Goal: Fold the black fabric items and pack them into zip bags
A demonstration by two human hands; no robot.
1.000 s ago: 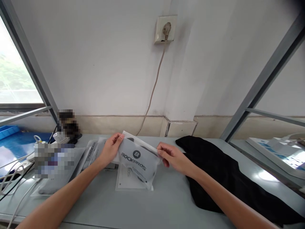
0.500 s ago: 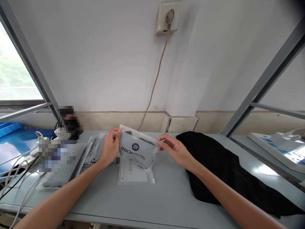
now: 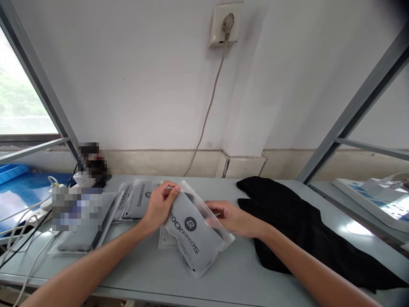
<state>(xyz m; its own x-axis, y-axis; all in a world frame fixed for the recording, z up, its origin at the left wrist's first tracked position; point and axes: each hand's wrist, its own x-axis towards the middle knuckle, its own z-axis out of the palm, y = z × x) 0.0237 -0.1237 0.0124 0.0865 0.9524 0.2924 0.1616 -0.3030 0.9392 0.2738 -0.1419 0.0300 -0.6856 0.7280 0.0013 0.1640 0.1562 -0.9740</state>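
Note:
A frosted ROCKBROS zip bag [image 3: 207, 241] with something dark grey inside is tilted over the table, its top edge slanting down to the right. My left hand [image 3: 162, 202] pinches the upper left corner between thumb and fingers. At the top edge, my right hand [image 3: 231, 217] has its fingers bent around the clear strip, and a fingertip shows blurred through the plastic. Under the held bag lies another flat bag [image 3: 166, 239], mostly covered. More packed ROCKBROS bags [image 3: 138, 200] lie just left of my left hand.
Black cloth [image 3: 287, 221] spreads over the right of the grey table [image 3: 134, 268]. At the left are a larger packed bag [image 3: 79, 238], white cables [image 3: 28, 213] and a blue tray [image 3: 12, 172]. Metal frame posts [image 3: 354, 102] stand either side; a plugged-in socket [image 3: 226, 25] is on the wall.
The bag has come down and nearer, turning clockwise. My right hand has shifted from its right corner to the middle of the top edge; my left hand has moved slightly right and down.

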